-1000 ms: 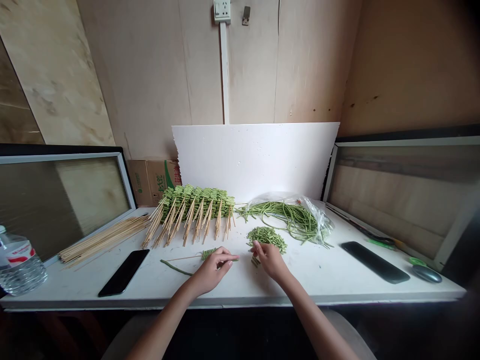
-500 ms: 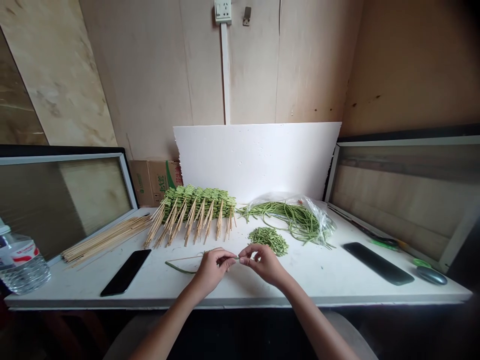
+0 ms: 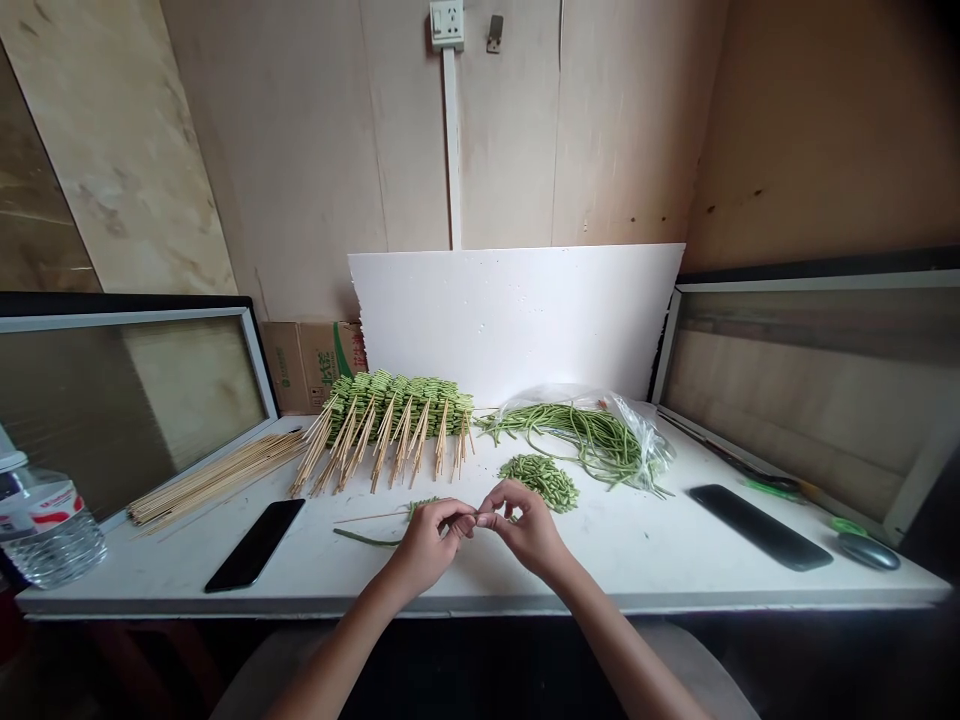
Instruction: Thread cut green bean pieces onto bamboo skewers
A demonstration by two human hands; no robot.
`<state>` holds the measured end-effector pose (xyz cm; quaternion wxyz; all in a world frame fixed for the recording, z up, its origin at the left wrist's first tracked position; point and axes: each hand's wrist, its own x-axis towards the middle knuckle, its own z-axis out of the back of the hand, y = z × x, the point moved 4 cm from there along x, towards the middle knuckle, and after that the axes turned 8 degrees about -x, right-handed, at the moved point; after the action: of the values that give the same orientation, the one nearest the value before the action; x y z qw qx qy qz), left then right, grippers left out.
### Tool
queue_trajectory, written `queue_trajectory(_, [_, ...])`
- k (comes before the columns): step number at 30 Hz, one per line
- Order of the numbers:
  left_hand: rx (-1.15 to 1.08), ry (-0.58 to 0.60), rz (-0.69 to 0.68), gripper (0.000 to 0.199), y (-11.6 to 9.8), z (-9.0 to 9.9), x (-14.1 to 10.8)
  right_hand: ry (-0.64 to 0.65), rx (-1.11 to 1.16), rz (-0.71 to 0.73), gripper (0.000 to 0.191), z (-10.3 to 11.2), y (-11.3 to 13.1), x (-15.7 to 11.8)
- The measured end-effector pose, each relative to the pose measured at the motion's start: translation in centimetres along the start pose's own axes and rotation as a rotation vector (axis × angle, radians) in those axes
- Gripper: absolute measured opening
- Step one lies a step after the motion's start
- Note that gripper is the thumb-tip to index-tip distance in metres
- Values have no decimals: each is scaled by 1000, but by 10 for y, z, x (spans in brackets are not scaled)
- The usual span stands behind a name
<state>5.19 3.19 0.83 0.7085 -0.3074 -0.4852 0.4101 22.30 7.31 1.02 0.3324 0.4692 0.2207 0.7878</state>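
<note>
My left hand (image 3: pixel 433 540) pinches a long green bean (image 3: pixel 367 538), whose free end trails left over the table. Fingertips of my right hand (image 3: pixel 526 525) are pinched at the bean's other end, meeting those of my left hand; the tip between them is mostly hidden. A wooden skewer (image 3: pixel 367 518) with a few green pieces (image 3: pixel 420 506) lies just behind my left hand. Beyond my right hand is a heap of short cut beans (image 3: pixel 541 480). Skewered bean pieces (image 3: pixel 397 398) are stacked farther back, their sticks pointing forward.
Long beans (image 3: pixel 585 430) spill from a clear plastic bag (image 3: pixel 651 452). Loose skewers (image 3: pixel 217 480), a black phone (image 3: pixel 255 545) and a water bottle (image 3: pixel 49 525) are at left. A dark flat object (image 3: pixel 759 526) and a mouse (image 3: pixel 868 551) lie right. A white board (image 3: pixel 517 320) stands behind.
My hands have drawn closer together at the fingertips, covering the bit of bean that showed between them. The bean's trailing end has shifted slightly, and the view has moved a little.
</note>
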Motion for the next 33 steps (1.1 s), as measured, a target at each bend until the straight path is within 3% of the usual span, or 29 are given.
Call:
queue_trajectory(8, [10,-13,-84,31,-9,1,-1,65,166,-19,25,-7,10,-3])
queue_trajectory(14, [-120,1,-1,34,10,1,2,185,440,-50,31,-16,12,-3])
queue_trajectory(16, [-136,6,59,36,16,3,2,135,313,-58,30,-10,8,0])
queue_trajectory(19, [-100,3,113,43,20,6,2,10,-71,-114,32,8,-14,2])
queue_trajectory(21, [-63,-6,118,46,22,7,1,-30,-322,-191,34,18,-35,1])
queue_trajectory(24, [-44,-6,136,45,28,7,2,-31,-521,-384,39,28,-68,-7])
queue_trajectory(28, [-43,7,179,41,41,7,3,15,-623,-469,51,27,-84,-13])
queue_trajectory(33, [43,46,153,39,38,8,0,81,-455,-570,66,23,-86,-11])
